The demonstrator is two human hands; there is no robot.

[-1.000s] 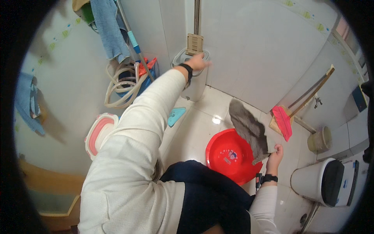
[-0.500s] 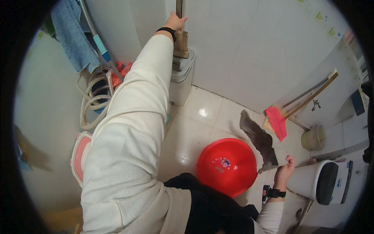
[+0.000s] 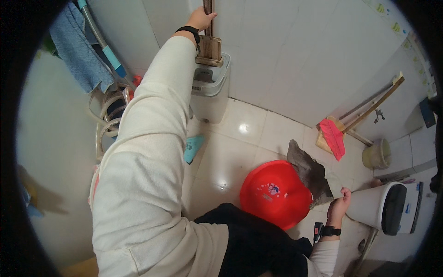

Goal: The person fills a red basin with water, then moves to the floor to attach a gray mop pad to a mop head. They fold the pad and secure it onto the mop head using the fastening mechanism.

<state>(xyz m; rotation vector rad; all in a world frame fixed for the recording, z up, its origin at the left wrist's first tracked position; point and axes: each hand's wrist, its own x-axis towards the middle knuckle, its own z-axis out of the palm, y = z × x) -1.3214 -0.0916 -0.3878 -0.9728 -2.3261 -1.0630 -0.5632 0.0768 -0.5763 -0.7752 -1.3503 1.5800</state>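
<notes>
The head view looks down on a tiled bathroom floor point(image 3: 240, 152) from above the person's shoulders. The left hand point(image 3: 199, 19) is stretched far up to the top of the picture, its fingers point(image 3: 208, 16) clenched round a wooden handle point(image 3: 208, 7) that stands upright against the white wall. The handle runs down out of the fist into a wooden brush block point(image 3: 210, 50), which sits just below the hand and over the lid of a white bin point(image 3: 210, 92). A dark band circles the left wrist, and the cream sleeve point(image 3: 152, 138) fills the middle of the picture.

The right hand point(image 3: 339, 207) is low at the right, beside a white toilet point(image 3: 387, 207). Its fingers point(image 3: 345, 193) are closed on the lower edge of a grey cloth point(image 3: 310, 171), which rises up and to the left from the grip and overlaps the right rim of a red basin point(image 3: 274, 194) on the floor. Whether cloth and basin touch cannot be told. A black watch sits on the right wrist.

Round about: a red broom head point(image 3: 333, 138) on a wooden stick leans in the far corner, near a small tan pot point(image 3: 376, 156). A teal scrap point(image 3: 193, 147) lies on the floor left of the bin. A blue towel point(image 3: 76, 51) hangs at the upper left above coiled white hose point(image 3: 108, 124).
</notes>
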